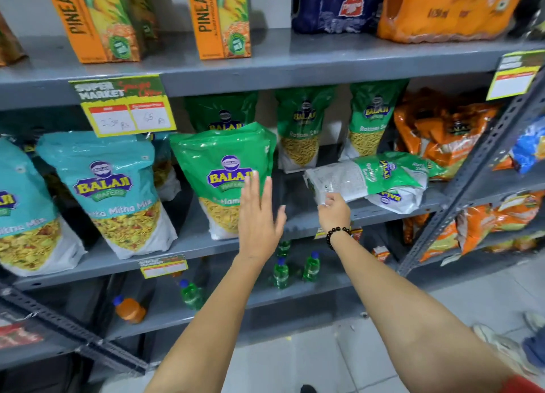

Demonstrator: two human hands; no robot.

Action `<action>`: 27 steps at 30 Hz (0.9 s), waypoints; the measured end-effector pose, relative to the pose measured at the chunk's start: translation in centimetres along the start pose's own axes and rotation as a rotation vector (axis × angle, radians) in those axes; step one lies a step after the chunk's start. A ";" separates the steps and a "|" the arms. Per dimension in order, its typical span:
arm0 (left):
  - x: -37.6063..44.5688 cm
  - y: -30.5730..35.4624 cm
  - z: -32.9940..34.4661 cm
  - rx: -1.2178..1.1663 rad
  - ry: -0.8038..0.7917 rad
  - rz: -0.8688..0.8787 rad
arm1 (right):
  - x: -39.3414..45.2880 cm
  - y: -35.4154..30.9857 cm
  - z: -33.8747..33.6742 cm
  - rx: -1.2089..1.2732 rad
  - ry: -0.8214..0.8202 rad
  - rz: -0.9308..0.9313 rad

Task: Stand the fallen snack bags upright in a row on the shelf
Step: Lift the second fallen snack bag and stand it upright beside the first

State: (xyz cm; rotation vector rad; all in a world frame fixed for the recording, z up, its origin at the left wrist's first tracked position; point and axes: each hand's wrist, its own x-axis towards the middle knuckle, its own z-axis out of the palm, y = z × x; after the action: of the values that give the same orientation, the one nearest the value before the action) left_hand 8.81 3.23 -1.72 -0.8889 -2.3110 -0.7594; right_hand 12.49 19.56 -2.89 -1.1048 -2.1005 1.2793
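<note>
Green-and-white Balaji sev pouches, two stacked flat at grey metal shelf front edge. Likely light, crinkly, slick film, loose contents shift. Right hand pinches top pouch's white bottom corner; better to grip side seams. Left hand open, flat beside upright green pouch. Shop aisle; gap between for standing pouches.

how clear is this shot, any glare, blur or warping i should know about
Head view: wide-angle warping bows the shelf edge and tilts the right upright; overhead light leaves white glare on the upright green bag and the teal bag; the left hand looks slightly motion-smeared; the right hand at the fallen green bag is sharper; the lower shelves sit in shadow.
</note>
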 end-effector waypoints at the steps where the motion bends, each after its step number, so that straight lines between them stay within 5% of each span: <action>1: 0.9 1.2 0.7 -0.024 -0.030 0.054 | 0.6 0.2 -0.8 0.015 0.027 0.025; 5: 4.4 5.4 3.6 -0.094 -0.229 0.187 | 3.2 0.5 -3.6 0.096 0.081 0.165; 12: 12.1 8.8 11.5 -0.162 -0.741 -0.054 | 8.8 1.3 -7.1 0.215 -0.131 0.408; 19: 17.4 9.4 16.8 -0.128 -0.783 -0.320 | 12.5 1.7 -7.5 0.455 -0.273 0.582; 27: 17.9 8.9 17.5 -0.110 -0.913 -0.451 | 16.0 5.1 -4.2 0.664 -0.180 0.607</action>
State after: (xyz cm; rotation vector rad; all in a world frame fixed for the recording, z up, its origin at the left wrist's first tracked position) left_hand -1.05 27.76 0.52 -0.8797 -3.3847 -0.7529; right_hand 8.23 36.06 -5.95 -1.3694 -1.2679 2.2087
